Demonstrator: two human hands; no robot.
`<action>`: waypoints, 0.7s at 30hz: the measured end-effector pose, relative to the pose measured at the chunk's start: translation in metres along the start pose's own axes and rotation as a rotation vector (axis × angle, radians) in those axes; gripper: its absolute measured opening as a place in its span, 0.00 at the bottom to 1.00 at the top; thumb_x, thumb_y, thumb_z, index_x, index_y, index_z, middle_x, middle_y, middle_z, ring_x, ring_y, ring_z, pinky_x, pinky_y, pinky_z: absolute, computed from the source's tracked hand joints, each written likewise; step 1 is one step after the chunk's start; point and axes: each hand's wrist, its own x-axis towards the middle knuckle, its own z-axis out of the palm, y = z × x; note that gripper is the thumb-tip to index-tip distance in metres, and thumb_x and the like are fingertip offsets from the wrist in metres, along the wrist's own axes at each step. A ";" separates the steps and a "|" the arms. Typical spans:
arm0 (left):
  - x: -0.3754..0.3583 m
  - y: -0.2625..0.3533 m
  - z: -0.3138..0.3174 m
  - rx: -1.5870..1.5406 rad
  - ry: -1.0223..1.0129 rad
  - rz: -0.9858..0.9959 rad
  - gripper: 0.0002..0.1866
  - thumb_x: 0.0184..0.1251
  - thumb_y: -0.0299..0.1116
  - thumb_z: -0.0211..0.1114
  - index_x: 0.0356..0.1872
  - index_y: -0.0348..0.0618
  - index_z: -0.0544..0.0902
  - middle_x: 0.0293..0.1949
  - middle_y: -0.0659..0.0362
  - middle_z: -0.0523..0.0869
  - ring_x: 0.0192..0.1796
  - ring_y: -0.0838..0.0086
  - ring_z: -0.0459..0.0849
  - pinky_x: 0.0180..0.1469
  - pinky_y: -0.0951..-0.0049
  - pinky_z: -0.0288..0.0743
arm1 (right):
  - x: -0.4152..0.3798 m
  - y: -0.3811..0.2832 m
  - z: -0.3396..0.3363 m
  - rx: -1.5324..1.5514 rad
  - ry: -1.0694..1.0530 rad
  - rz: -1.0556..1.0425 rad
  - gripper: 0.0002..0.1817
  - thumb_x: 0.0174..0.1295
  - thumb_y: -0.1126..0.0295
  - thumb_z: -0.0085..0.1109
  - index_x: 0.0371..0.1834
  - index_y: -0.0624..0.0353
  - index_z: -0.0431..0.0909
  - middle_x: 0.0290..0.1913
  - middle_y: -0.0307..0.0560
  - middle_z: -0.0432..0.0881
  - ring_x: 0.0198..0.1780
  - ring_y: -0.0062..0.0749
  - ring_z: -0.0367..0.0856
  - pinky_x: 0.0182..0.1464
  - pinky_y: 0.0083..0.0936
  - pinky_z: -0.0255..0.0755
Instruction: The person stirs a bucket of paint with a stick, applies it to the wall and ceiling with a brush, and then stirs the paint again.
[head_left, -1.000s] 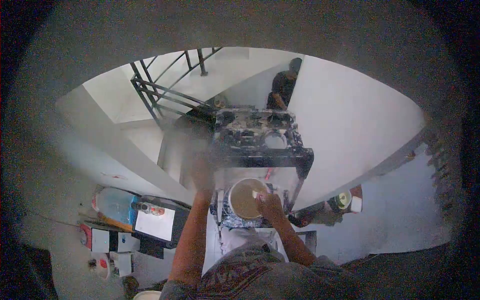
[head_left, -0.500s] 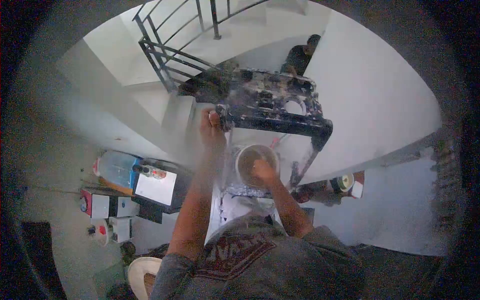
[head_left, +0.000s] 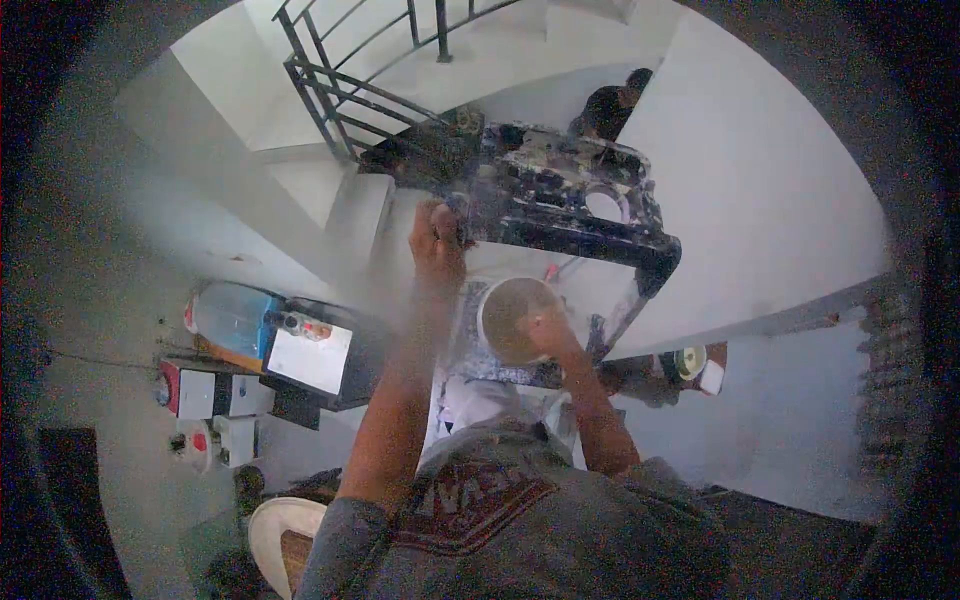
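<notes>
My left hand [head_left: 437,235] is closed at the left corner of a dark, paint-splattered ladder [head_left: 570,232], its fingers wrapped round the frame. Lower down and a little to the right, a round pale-rimmed bucket [head_left: 492,343] sits on a speckled ladder step [head_left: 470,330]. Its inside looks brownish. My right hand [head_left: 543,332] reaches into the bucket with fingers curled; blur hides what they hold, if anything. A small red-tipped object [head_left: 551,272] lies just beyond the bucket.
A white round thing [head_left: 605,205] is on the ladder's top. Behind stand a metal stair railing [head_left: 375,100] and a person in dark clothes [head_left: 605,108]. At left are a large clear water bottle [head_left: 232,318], a white-topped box [head_left: 310,360] and a pale chair [head_left: 275,530].
The view has shifted slightly, so the ladder and bucket appear farther right. My right hand has moved a little within the bucket; my left hand keeps its place on the ladder.
</notes>
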 end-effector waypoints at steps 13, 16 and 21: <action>-0.001 0.005 0.005 -0.061 0.056 -0.007 0.25 0.75 0.52 0.47 0.43 0.34 0.71 0.17 0.62 0.73 0.20 0.81 0.72 0.23 0.74 0.72 | -0.026 -0.038 -0.032 0.201 0.153 -0.163 0.15 0.59 0.59 0.55 0.29 0.61 0.81 0.31 0.55 0.84 0.35 0.51 0.83 0.39 0.40 0.77; 0.000 -0.002 0.006 -0.099 0.055 -0.041 0.25 0.76 0.52 0.47 0.43 0.34 0.71 0.16 0.62 0.73 0.19 0.81 0.72 0.23 0.74 0.72 | -0.007 0.024 0.054 -0.353 -0.072 -0.224 0.12 0.53 0.64 0.58 0.34 0.61 0.81 0.32 0.52 0.82 0.37 0.48 0.82 0.44 0.43 0.76; 0.000 0.009 0.005 -0.025 0.053 0.017 0.24 0.76 0.52 0.47 0.42 0.34 0.71 0.16 0.61 0.72 0.19 0.81 0.71 0.22 0.74 0.71 | -0.001 -0.007 0.035 -0.082 -0.087 -0.011 0.13 0.56 0.62 0.55 0.31 0.62 0.80 0.32 0.56 0.80 0.39 0.54 0.80 0.46 0.46 0.74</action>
